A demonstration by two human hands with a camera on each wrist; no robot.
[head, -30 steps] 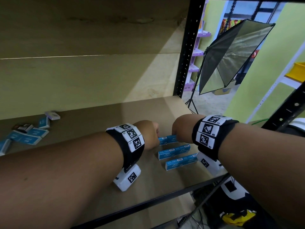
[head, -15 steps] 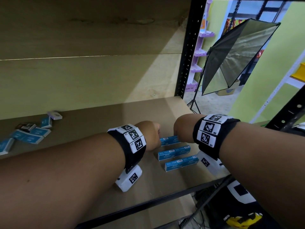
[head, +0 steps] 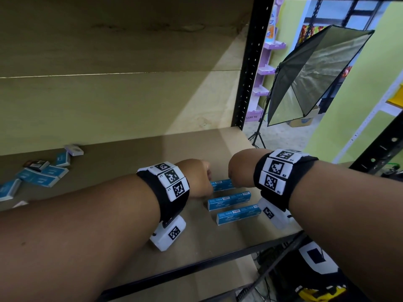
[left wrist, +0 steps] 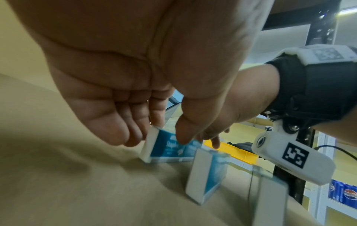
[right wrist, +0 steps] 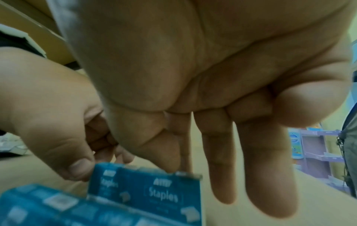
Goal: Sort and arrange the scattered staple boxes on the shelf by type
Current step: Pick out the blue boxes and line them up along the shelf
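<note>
Three long blue staple boxes lie in a row at the right of the shelf (head: 130, 158). The far box (head: 221, 185) sits between my hands. My left hand (head: 196, 177) pinches its left end (left wrist: 166, 146) between thumb and curled fingers, tipping it slightly. My right hand (head: 239, 171) has its thumb at the top edge of the same box (right wrist: 154, 188) near the right end, and its fingers (right wrist: 251, 168) hang straight past that end. The middle box (head: 229, 200) and the near box (head: 238, 213) lie untouched in front.
A loose heap of blue staple boxes (head: 41, 177), a dark box (head: 36, 164) and a small pale box (head: 74, 149) lies at the shelf's far left. A black upright post (head: 248, 62) bounds the shelf on the right, with a studio softbox (head: 316, 73) beyond it.
Both hands have stayed on the far blue box with hardly any movement. The other two boxes have not moved.
</note>
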